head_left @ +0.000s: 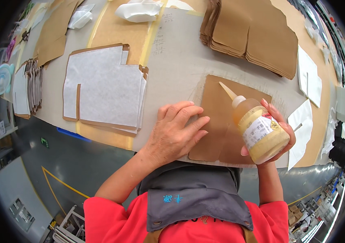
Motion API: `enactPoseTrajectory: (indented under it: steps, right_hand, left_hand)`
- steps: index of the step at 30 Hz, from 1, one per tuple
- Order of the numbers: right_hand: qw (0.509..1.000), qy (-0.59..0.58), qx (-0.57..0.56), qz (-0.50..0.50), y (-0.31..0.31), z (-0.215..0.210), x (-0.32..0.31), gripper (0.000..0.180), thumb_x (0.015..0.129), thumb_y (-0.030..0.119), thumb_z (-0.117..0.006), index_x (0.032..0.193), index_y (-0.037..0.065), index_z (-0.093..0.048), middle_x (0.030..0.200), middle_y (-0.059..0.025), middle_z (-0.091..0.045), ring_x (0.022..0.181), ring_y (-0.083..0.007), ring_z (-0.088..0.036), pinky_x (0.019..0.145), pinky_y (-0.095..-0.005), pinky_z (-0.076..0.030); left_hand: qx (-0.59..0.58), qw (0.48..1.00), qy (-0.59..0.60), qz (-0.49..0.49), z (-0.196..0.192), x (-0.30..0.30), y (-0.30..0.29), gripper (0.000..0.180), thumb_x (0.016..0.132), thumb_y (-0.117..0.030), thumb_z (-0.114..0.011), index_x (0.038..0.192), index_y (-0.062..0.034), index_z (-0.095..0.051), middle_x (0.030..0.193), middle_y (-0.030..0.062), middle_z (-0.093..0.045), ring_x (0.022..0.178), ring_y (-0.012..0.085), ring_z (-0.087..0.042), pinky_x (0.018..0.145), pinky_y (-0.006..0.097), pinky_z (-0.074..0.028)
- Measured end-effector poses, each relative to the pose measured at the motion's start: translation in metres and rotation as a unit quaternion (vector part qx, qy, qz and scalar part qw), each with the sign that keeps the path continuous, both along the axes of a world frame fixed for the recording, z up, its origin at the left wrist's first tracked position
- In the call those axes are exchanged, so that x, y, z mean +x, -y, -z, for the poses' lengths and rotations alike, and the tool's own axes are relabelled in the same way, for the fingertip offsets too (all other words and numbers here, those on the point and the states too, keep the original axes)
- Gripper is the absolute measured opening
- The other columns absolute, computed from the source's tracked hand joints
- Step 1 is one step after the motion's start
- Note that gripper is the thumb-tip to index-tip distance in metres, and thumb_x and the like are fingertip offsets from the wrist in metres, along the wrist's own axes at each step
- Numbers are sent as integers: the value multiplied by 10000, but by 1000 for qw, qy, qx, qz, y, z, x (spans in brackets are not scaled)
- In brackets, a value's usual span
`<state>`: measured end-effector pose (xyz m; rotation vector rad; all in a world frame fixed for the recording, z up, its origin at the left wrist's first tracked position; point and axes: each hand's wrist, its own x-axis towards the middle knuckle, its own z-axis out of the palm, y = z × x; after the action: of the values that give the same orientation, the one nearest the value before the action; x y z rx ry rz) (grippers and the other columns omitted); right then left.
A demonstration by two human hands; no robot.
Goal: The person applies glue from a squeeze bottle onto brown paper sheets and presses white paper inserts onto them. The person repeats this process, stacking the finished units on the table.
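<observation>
A brown leather-like panel [217, 121] lies flat in front of me at the table's near edge. My right hand [282, 131] is wrapped round a squeeze bottle [260, 131] with a long pointed nozzle, a label and yellowish liquid inside. The bottle is tilted, its tip pointing up and left above the panel's far part. I cannot tell whether any liquid is coming out. At the panel's left edge is my left hand [178, 129], palm down, fingers apart, holding nothing; its fingertips reach over the panel.
Left of my hands lies a stack of white-faced, brown-edged pieces [103, 89]. A thick pile of brown panels [253, 36] is at the far right. White slotted sheets [302, 129] lie right of the bottle. Another white-and-brown stack [28, 87] stands at the table's left end.
</observation>
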<state>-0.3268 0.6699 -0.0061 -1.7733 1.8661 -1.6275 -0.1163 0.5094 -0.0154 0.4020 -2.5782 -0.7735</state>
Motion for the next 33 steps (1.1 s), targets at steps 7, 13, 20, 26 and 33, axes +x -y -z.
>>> enactPoseTrajectory:
  steps: [7,13,20,26,33]
  right_hand:
    - [999,18,-21,19,-18,-1,-5,1010,571,387,-978,1300,163,-315,1342,-252,-525,1235,-418,-563,1047,-553,-477]
    - [999,6,-14,46,-37,-5,-12,1004,568,379,-980,1291,170,-314,1347,-245,-523,1227,-424,-570,1042,-546,-487]
    - [992,-33,9,120,-61,-3,-19,1007,613,556,-896,1310,171,-279,1382,-274,-488,1223,-454,-562,1022,-553,-492]
    - [985,-11,5,171,-79,-4,-28,1018,590,519,-925,1296,162,-286,1383,-268,-488,1219,-416,-570,1028,-538,-494]
    - [957,66,-34,279,-86,0,-33,1075,624,593,-857,1374,136,-238,1393,-287,-469,1250,-426,-534,1056,-551,-466]
  left_hand:
    - [-5,1000,-9,3,-3,0,0,309,774,-186,-783,1072,-128,-725,1177,43,-598,1142,260,-552,949,385,-377]
    - [12,1000,-7,-5,-4,6,-9,304,769,-160,-781,1066,-124,-730,1161,53,-608,1129,276,-554,940,391,-392]
    - [6,1000,1,-15,-2,6,-13,299,766,-144,-780,1061,-127,-730,1136,53,-617,1116,276,-565,931,387,-404]
    - [5,1000,6,-19,-4,5,-14,289,769,-130,-772,1054,-128,-725,1126,50,-618,1111,272,-572,937,392,-405]
    - [3,1000,12,-21,-3,4,-15,280,764,-119,-767,1043,-120,-734,1133,67,-621,1108,295,-578,965,394,-414]
